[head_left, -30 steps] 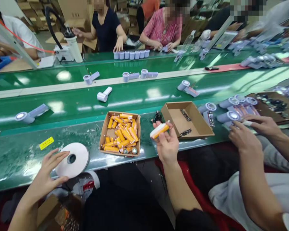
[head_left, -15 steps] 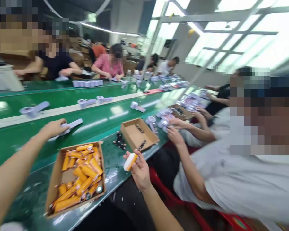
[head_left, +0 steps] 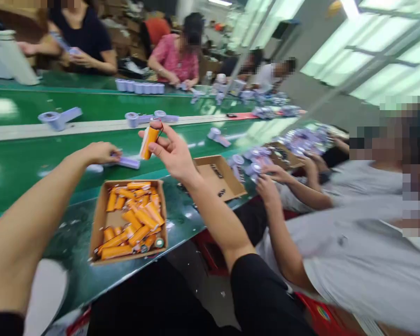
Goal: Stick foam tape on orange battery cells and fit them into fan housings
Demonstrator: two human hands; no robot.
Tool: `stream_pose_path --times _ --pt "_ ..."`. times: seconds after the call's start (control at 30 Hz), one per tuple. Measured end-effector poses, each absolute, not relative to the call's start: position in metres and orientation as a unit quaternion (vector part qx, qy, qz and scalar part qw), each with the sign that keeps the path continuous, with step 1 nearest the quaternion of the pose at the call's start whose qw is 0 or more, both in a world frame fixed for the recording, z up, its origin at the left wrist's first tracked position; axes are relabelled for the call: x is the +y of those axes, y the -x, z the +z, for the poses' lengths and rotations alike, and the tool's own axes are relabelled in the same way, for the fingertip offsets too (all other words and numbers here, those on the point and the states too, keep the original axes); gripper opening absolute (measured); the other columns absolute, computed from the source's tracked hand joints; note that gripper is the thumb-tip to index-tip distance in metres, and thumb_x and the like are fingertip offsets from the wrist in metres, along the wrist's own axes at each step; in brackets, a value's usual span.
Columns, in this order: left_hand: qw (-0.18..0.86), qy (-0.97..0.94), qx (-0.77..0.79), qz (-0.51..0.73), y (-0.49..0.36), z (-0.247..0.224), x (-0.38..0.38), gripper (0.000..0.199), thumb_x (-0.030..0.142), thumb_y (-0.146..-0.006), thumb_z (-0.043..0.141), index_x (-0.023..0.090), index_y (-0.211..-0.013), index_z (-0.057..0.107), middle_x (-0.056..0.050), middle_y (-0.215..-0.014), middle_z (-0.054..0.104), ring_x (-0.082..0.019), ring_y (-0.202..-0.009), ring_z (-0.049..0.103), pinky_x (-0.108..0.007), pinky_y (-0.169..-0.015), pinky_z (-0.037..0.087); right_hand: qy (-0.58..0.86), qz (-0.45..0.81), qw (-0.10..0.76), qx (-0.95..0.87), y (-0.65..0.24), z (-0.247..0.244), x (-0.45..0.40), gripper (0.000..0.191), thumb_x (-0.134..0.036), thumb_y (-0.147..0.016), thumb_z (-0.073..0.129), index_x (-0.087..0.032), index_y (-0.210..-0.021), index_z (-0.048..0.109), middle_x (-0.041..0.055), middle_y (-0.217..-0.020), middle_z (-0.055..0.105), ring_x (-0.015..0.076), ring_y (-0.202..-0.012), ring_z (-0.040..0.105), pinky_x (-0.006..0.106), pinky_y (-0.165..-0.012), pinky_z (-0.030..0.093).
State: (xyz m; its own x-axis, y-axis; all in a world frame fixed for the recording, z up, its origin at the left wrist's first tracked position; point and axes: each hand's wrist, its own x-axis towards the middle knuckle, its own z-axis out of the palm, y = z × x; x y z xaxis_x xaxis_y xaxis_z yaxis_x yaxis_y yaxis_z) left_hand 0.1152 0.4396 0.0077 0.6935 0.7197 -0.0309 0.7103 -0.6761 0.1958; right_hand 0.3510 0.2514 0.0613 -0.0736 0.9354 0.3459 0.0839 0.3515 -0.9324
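My left hand (head_left: 103, 154) reaches over the green belt, its fingers closed on a pale purple part (head_left: 129, 162) with a round end and a flat strip. Raised above the near edge of the belt, my right hand (head_left: 171, 151) pinches an orange cylinder (head_left: 151, 140) with a white side and a thin dark wire at its top. Below both hands, a cardboard box (head_left: 94, 224) on the table holds several orange cylinders (head_left: 140, 219).
Another cardboard box (head_left: 236, 188) with small black pieces lies to the right. More purple parts (head_left: 54, 120) rest along the green belt (head_left: 17, 154). A person in a grey shirt (head_left: 357, 261) works close at the right, and other people sit across the belt.
My right hand has risen up and left with the orange cylinder, from beside the table edge to near my left hand. The camera view has shifted down and left.
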Motion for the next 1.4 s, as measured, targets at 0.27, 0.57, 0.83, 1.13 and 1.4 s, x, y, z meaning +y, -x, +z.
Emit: stream_pose_path --times 0.27,0.57,0.83,1.13,1.4 --pt "0.096 -0.873 0.476 -0.048 -0.128 -0.013 0.439 0.034 0.04 -0.098 0.057 0.029 -0.124 0.075 -0.006 -0.13 0.078 -0.028 -0.12 0.07 -0.034 -0.1 0.05 0.506 0.253 0.264 -0.781 -0.335 -0.004 0.356 0.049 -0.016 -0.095 0.063 -0.01 -0.143 0.058 0.0039 -0.089 0.08 0.0209 -0.084 0.069 0.036 -0.096 0.053" --pt "0.11 -0.875 0.47 -0.038 -0.143 -0.013 0.432 0.031 0.036 -0.098 0.057 0.027 -0.121 0.075 -0.01 -0.128 0.078 -0.031 -0.119 0.071 -0.037 -0.1 0.051 0.531 0.187 0.198 -0.803 -0.35 -0.011 0.357 0.045 -0.016 -0.096 0.06 -0.014 -0.141 0.064 0.0067 -0.097 0.08 0.022 -0.087 0.069 0.03 -0.086 0.047" --pt "0.126 -0.869 0.478 -0.022 -0.153 -0.015 0.437 0.034 0.042 -0.101 0.054 0.024 -0.124 0.073 -0.009 -0.129 0.078 -0.029 -0.12 0.07 -0.036 -0.105 0.049 0.541 0.125 0.072 -0.829 -0.351 -0.015 0.365 0.05 -0.014 -0.099 0.066 -0.021 -0.149 0.068 0.0094 -0.113 0.082 0.026 -0.097 0.072 0.031 -0.086 0.047" --pt "0.128 -0.856 0.501 -0.006 -0.169 -0.023 0.442 0.031 0.038 -0.099 0.055 0.027 -0.121 0.075 -0.006 -0.134 0.077 -0.03 -0.123 0.069 -0.035 -0.104 0.05 0.547 0.1 -0.095 -0.826 -0.332 -0.012 0.375 0.041 -0.027 -0.104 0.058 -0.024 -0.142 0.074 0.0174 -0.131 0.079 0.0378 -0.119 0.074 0.044 -0.097 0.054" --pt "0.111 -0.84 0.53 0.045 -0.174 -0.007 0.429 0.032 0.036 -0.101 0.056 0.026 -0.124 0.075 -0.01 -0.131 0.078 -0.032 -0.122 0.07 -0.042 -0.106 0.053 0.584 0.135 -0.017 -0.8 -0.35 0.024 0.359 0.044 -0.033 -0.109 0.058 -0.022 -0.151 0.068 0.0126 -0.146 0.073 0.031 -0.131 0.071 0.04 -0.11 0.053"
